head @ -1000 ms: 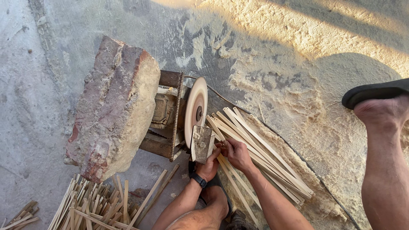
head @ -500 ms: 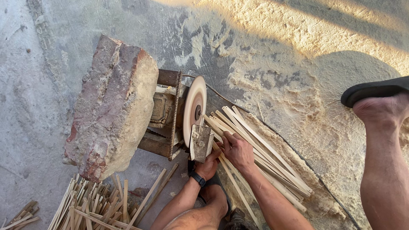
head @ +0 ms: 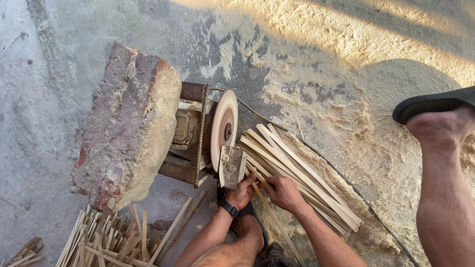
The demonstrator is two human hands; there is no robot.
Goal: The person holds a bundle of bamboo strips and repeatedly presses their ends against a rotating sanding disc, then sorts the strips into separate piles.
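My left hand [head: 241, 192] grips one thin wooden stick [head: 261, 195] by the small block [head: 230, 166] at the sanding disc [head: 223, 127], my right hand [head: 283, 192] clasps it lower, with many raw strips [head: 302, 175] on the sawdust-covered ground [head: 346, 99] awaiting, others piled [head: 106, 240] at the lower left edge.

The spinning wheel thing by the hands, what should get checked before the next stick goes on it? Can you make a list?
1. Left hand off the sanding disc: ok, it rests below the small wood block, not on the disc face.
2. Right hand has a stick: ok, its fingers close on a strip from the pile of wooden strips.
3. Disc turning: cannot tell from one picture.
4. Motor held steady: ok, the big stone slab sits against the metal frame.
5. Bystander's foot clear of the disc: ok, it is far to the side.
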